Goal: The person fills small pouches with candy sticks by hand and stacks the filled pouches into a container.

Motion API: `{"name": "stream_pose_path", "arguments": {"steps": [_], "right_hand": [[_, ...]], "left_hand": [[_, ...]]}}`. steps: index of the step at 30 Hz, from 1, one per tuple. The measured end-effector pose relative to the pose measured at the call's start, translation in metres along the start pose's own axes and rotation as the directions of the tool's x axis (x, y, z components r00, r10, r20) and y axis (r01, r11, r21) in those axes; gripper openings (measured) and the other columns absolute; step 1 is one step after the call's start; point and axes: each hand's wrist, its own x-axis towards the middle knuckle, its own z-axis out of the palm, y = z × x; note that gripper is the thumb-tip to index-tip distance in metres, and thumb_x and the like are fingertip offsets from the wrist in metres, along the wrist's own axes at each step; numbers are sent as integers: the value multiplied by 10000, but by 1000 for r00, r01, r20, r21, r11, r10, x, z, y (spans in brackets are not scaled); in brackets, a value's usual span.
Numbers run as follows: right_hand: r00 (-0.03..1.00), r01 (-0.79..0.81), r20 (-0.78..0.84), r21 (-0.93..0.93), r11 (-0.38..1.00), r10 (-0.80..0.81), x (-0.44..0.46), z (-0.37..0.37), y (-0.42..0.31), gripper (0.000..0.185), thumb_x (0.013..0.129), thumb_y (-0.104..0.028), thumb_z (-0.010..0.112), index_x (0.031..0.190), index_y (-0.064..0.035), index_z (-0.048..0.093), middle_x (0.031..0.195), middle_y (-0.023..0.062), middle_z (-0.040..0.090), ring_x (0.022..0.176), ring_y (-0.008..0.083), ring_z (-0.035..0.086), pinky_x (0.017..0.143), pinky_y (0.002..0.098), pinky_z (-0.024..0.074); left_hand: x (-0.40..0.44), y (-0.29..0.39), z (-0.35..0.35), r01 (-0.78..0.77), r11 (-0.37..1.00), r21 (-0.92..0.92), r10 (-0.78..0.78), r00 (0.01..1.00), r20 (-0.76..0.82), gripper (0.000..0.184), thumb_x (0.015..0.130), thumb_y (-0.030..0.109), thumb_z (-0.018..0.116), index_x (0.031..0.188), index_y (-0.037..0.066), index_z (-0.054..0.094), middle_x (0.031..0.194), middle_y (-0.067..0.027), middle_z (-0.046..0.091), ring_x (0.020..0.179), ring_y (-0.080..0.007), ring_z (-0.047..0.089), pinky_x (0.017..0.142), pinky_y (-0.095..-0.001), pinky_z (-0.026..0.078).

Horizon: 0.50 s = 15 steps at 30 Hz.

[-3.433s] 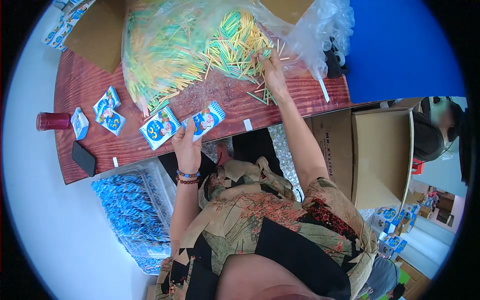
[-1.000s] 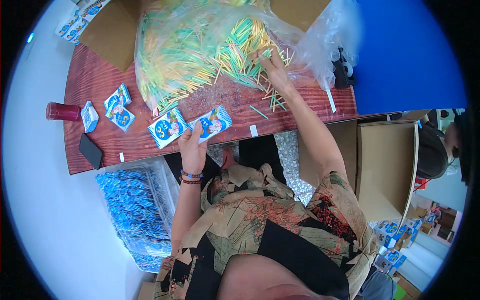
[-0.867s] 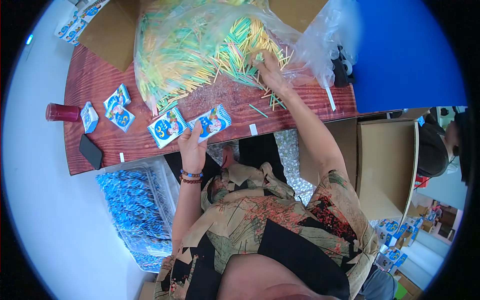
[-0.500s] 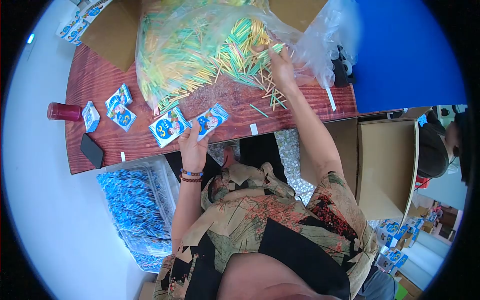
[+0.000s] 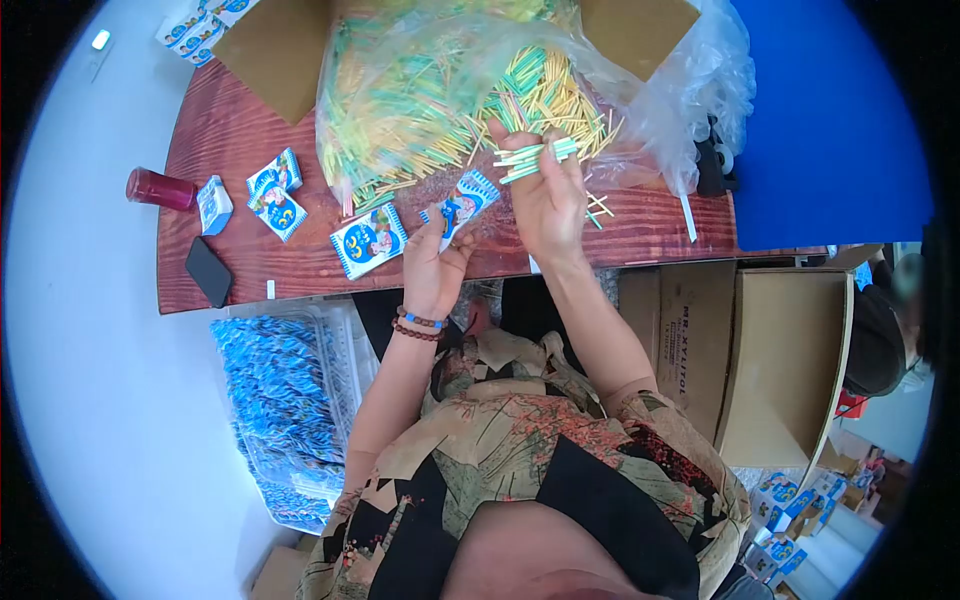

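My left hand [image 5: 432,275] pinches a blue and white packet [image 5: 466,206] above the table's near edge. My right hand [image 5: 550,205] is closed round a small bundle of pale green, white and yellow sticks [image 5: 535,160], just right of that packet. Behind it, loose coloured sticks [image 5: 560,95] spill from the mouth of a large clear plastic bag [image 5: 400,90]. Another packet [image 5: 368,241] lies flat on the table, left of my left hand. Farther left, two packets [image 5: 277,212] overlap each other.
On the red-brown table [image 5: 330,277] are a dark phone [image 5: 208,272], a red jar [image 5: 162,189], a small box [image 5: 214,205] and a tape dispenser [image 5: 713,165]. Below stands a clear tub of blue packets [image 5: 280,400]. An open carton [image 5: 790,365] is at right, near a person [image 5: 875,345].
My right hand has come away from the stick pile toward me with a bundle. My left hand has lifted and tilted its packet, parting it from the flat one. The view has shifted.
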Motion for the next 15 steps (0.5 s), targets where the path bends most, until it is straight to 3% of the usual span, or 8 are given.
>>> {"name": "stream_pose_path", "arguments": {"steps": [4,11,15], "right_hand": [[996,44,76,-85,995,-38,-5,4,8,120,990,-153,394,1089,-103,442,1042,171,610,1251,368,448,1047,474,306],[997,34,72,-144,989,-24,-21,2,15,106,991,-159,398,1076,-111,441,1027,174,616,1250,364,450,1054,475,298],[995,37,97,-253,967,-12,-23,1,18,112,979,-156,424,1071,-94,445,1110,201,604,1269,344,429,1060,467,291]], "left_hand": [[-3,-1,-2,-13,1000,-27,13,1000,17,265,956,266,550,965,11,622,875,-70,653,718,-143,575,688,-287,482],[-4,-1,-1,-4,998,-66,8,997,71,246,958,249,547,963,18,631,951,-75,664,760,-139,582,691,-281,478],[-4,-2,4,-37,999,-34,39,996,81,237,960,237,543,966,19,636,964,-75,666,795,-142,595,701,-286,483]]}}
